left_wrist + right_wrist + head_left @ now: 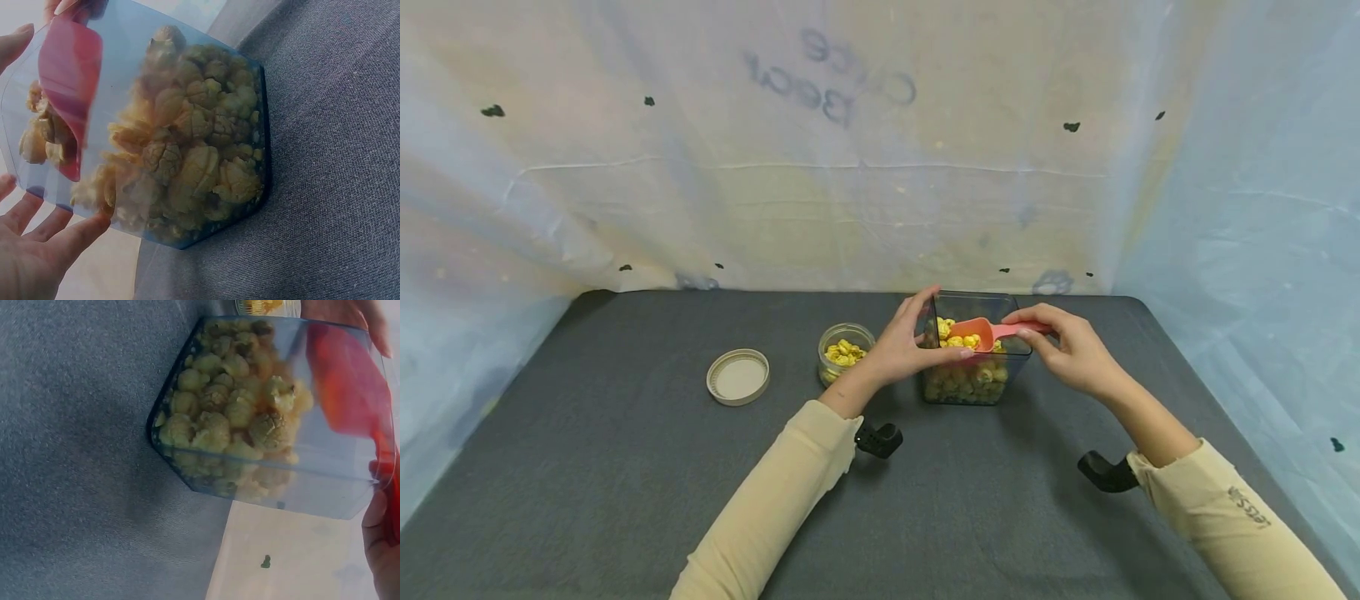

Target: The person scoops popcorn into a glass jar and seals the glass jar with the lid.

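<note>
The left hand [897,348], thumb and fingers spread wide, grips the clear container [977,303] of popcorn [943,328] at its left; the right hand [1072,348] pinches the pink scoop [979,331] within its mouth (an open jar [824,367] stands left).

The squarish, smoky see-through tub [981,303] looks like smooth, glossy plastic, the yellow popcorn [972,342] rough, the coral-pink scoop [973,327] smooth plastic. At the tub's nine o'clock, the round clear jar [846,328] shines. Beneath lies matt, dark grey woven cloth [625,483]; at twelve, creased, faintly glossy pale plastic sheeting [880,225].
</note>
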Available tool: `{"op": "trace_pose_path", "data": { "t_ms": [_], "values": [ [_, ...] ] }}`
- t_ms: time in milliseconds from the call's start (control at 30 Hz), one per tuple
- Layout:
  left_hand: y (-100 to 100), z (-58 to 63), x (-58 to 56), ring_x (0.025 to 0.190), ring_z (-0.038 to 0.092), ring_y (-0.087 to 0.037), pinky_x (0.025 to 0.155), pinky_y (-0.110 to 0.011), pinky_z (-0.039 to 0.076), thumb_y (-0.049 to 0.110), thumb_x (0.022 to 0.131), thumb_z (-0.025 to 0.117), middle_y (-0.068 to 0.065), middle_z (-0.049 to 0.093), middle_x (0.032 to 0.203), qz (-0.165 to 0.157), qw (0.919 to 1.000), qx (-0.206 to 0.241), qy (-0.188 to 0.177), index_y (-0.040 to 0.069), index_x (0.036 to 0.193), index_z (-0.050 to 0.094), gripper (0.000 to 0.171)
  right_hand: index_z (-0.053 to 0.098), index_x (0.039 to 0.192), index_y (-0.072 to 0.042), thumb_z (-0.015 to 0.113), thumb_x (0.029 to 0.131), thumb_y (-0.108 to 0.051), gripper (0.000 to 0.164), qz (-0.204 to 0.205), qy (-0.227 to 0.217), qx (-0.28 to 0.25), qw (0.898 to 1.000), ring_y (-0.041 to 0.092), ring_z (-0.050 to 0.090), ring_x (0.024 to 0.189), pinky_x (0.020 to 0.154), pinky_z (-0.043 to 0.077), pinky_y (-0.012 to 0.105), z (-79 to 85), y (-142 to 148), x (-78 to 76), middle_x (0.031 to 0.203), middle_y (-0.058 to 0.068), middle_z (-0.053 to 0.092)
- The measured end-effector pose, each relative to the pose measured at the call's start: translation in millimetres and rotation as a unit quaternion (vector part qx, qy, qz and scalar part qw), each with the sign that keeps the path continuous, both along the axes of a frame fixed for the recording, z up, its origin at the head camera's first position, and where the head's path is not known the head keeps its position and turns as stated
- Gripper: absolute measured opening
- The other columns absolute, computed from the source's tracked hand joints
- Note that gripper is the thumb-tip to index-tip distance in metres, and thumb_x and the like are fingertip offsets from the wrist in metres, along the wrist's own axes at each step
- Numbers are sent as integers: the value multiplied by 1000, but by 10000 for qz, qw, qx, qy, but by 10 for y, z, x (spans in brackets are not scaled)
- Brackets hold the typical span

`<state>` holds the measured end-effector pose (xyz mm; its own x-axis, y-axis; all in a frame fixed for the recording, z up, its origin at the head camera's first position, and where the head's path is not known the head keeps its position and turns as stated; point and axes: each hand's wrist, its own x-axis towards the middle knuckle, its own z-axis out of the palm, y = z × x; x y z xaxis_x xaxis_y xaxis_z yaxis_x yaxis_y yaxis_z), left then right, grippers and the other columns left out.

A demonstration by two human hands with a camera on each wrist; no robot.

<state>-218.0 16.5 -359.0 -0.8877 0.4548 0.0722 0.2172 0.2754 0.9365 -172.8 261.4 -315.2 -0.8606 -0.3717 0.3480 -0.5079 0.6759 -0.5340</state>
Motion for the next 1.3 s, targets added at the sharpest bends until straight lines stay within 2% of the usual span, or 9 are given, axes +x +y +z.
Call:
{"op": "trace_pose_path", "data": {
  "t_ms": [200, 400, 633, 867, 1067, 1300],
  "values": [
    [-2, -3, -3, 144, 23, -28, 108, -48, 39, 39, 78, 79, -2, 18, 157, 50, 10000, -58, 15, 35, 152, 19, 95, 65, 117, -6, 56, 97, -7, 22, -101, -103, -176, 9997, 9, 46, 66, 54, 37, 25, -25, 21, 21, 103, 11, 65],
    [-6, 4, -8, 144, 23, -24, 108, -47, 39, 39, 78, 79, 0, 18, 157, 62, 10000, -73, -19, 37, 152, 19, 95, 64, 117, -5, 55, 97, -7, 22, -187, -278, -433, 9985, 10, 42, 56, 49, 36, 26, -50, 41, 15, 91, 6, 61],
    [-2, 17, 0, 144, 23, -23, 108, -47, 39, 37, 78, 79, -1, 18, 157, 69, 9999, -80, -5, 36, 152, 19, 95, 64, 117, -2, 54, 97, -5, 22, -106, -368, -887, 9953, 12, 43, 61, 52, 37, 25, -77, 74, 12, 89, -4, 59],
    [0, 22, 7, 144, 24, -27, 107, -48, 39, 36, 79, 79, -2, 18, 156, 47, 10000, -29, 8, 35, 152, 20, 94, 62, 118, 1, 54, 97, -4, 23, -8, -339, -1207, 9921, 5, 50, 72, 60, 41, 18, -102, 89, 19, 95, -17, 61],
    [-4, 25, 9, 143, 25, -28, 106, -48, 40, 34, 79, 79, -4, 19, 156, 42, 10000, 49, -23, 31, 152, 21, 93, 62, 118, 1, 53, 98, -6, 23, -100, -354, -1387, 9896, 8, 43, 62, 51, 36, 24, -139, 94, 18, 90, -16, 60],
    [-10, 18, 10, 144, 24, -27, 107, -48, 40, 32, 79, 79, -4, 17, 157, 15, 10000, 73, -42, 31, 152, 21, 94, 62, 119, 2, 52, 99, -9, 24, -330, -457, -1546, 9864, 6, 42, 57, 52, 38, 22, -168, 96, 20, 94, -20, 61]
  ]
}}
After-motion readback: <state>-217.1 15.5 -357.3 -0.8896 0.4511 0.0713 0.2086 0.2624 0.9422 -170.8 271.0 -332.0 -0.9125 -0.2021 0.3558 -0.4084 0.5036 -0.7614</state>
